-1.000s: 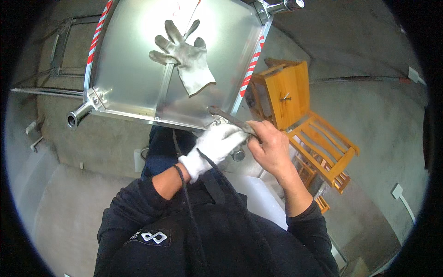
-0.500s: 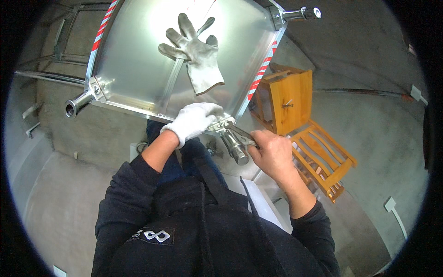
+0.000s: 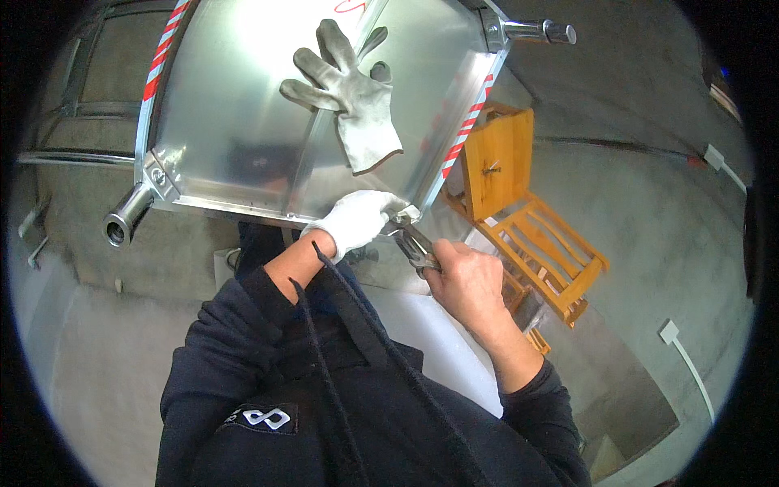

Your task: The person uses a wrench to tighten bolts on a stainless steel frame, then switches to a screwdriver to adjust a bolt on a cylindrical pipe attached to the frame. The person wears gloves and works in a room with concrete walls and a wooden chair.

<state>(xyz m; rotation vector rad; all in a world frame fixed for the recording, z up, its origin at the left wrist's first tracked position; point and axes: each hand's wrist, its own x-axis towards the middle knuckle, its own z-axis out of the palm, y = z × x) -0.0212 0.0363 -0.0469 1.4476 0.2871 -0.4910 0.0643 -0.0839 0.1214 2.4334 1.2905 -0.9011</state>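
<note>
Markings around the metal panel [image 3: 243, 122]

No packages or screens show; red-and-white striped warning tape [image 3: 162, 50] runs along the panel's left edge and a second strip [image 3: 464, 130] along its right edge, faint red handwriting [image 3: 350, 6] sits at the panel's top edge, and a small white emblem [image 3: 261, 418] lies on the dark sweatshirt well below the panel

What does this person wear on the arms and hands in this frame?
The left hand wears a white fabric glove; the right hand is bare. Both arms are in dark navy sleeves, the left pushed up from the wrist. Dark cords hang down over the chest, and a small white looped emblem sits on the front.
</note>
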